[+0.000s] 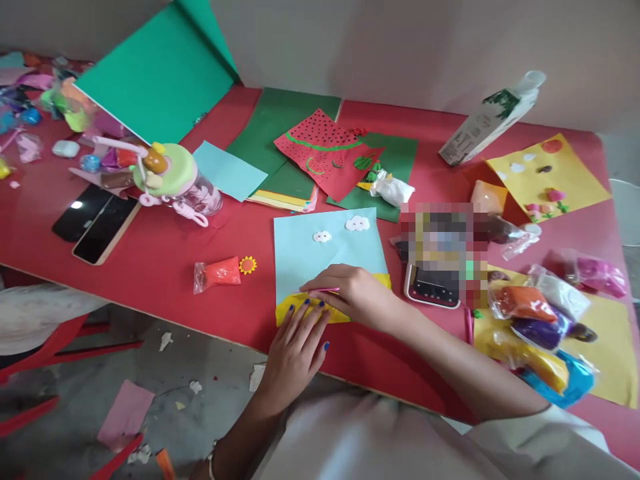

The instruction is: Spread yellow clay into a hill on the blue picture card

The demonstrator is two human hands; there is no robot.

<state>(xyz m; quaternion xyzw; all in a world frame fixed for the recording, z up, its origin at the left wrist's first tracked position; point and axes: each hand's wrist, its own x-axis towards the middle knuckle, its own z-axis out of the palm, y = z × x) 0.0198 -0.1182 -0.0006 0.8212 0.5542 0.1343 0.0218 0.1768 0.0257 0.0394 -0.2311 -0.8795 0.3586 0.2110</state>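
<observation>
A light blue sheet (320,263) lies in front of me with two small white cloud shapes (357,223) on its upper part. Along its lower edge runs a yellow layer (345,317), probably modelling clay. My left hand (297,350), fingers stretched out, rests on the yellow layer. Just above it, my right hand (350,293) is closed around a thin pink stick (327,289) held across the yellow layer's upper edge. Left of the sheet are an orange clay packet (220,272) and a small yellow-and-orange sun (247,265).
Clay packets (530,303) crowd the right side near a phone (433,287), partly blurred out. A carton (487,120) and a red watermelon picture (325,150) stand and lie farther back. Leftward are a lidded cup (195,193) and dark phones (103,230).
</observation>
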